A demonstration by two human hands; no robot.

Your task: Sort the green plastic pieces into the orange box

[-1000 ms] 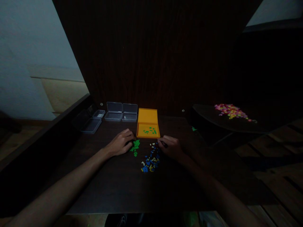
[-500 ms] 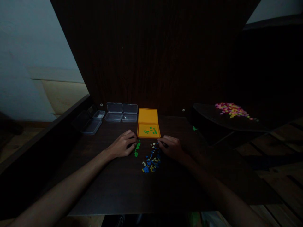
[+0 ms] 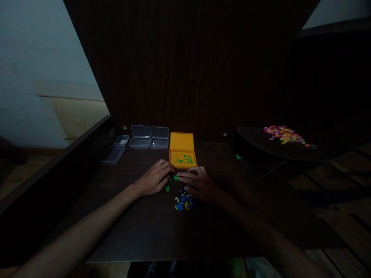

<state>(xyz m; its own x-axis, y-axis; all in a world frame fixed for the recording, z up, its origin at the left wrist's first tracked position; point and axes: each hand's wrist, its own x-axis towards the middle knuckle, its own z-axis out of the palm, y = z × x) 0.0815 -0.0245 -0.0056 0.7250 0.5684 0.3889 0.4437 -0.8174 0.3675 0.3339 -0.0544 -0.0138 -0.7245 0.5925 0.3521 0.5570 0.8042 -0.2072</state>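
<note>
My left hand (image 3: 156,177) rests on the dark table with bent fingers, its thumb and fingertips apart, beside a few small green pieces (image 3: 167,188). Across from it, my right hand (image 3: 201,186) has its fingers stretched out and spread over the table. A larger green piece (image 3: 175,177) lies between both hands, at the right fingertips. Just beyond the fingers stands an open yellow box (image 3: 181,142) with several green pieces (image 3: 184,159) in its base. Below the right hand is a pile of small blue, yellow and cream pieces (image 3: 183,201), partly covered by that hand.
Clear plastic cases (image 3: 140,143) with raised lids stand at the back left, with another open clear case (image 3: 113,154) further left. A heap of pink and yellow bits (image 3: 285,135) lies on a dark shelf at the right. A green scrap (image 3: 238,157) sits near the shelf.
My right hand has moved left and its fingers have spread out. My left hand has shifted slightly right. A green piece now lies between the hands, and the blue pile is more covered.
</note>
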